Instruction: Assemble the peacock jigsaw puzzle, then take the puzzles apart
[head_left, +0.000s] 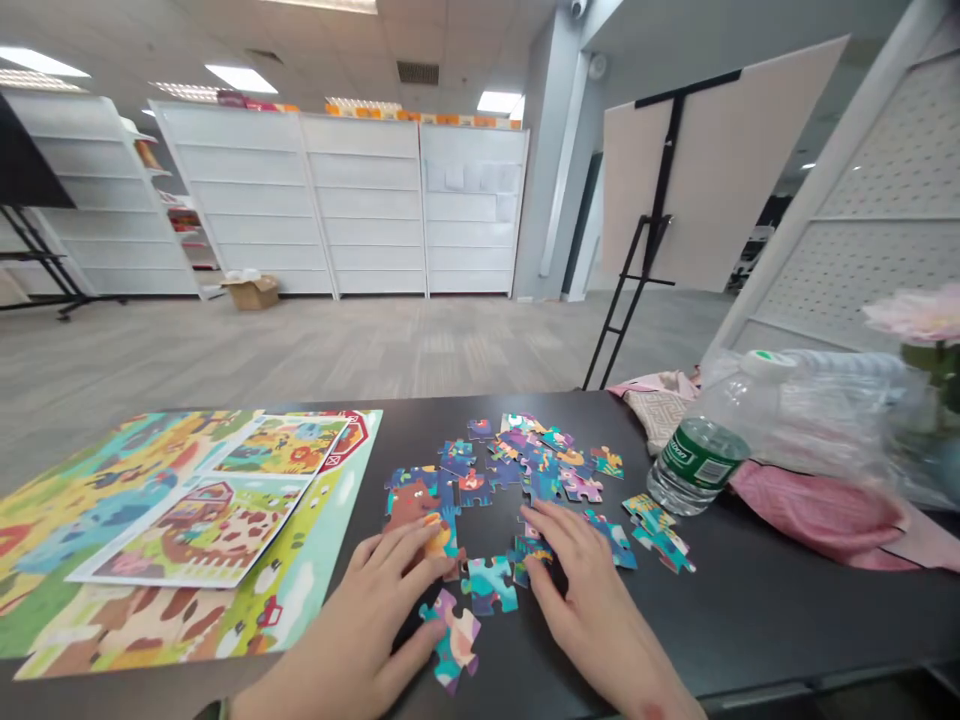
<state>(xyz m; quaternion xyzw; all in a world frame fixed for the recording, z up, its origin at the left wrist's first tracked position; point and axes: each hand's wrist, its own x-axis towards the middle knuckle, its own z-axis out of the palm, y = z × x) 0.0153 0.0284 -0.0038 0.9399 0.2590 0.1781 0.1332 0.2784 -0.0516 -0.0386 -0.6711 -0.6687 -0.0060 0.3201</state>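
My left hand lies with fingers spread over a joined section of jigsaw puzzle that shows a brown bear. Its thumb reaches a loose purple and teal puzzle piece nearer to me. Between thumb and index finger, my right hand has a dark puzzle piece, partly hidden under the fingers. A teal puzzle piece lies between the two hands. Beyond them is a loose heap of puzzle pieces, several overlapping. Two more teal and yellow pieces rest right of my right hand.
Left on the black table lies a farm-picture poster with a printed picture sheet on top. A water bottle stands at the right, before a pink cloth bag and pink flower. An easel board stands behind.
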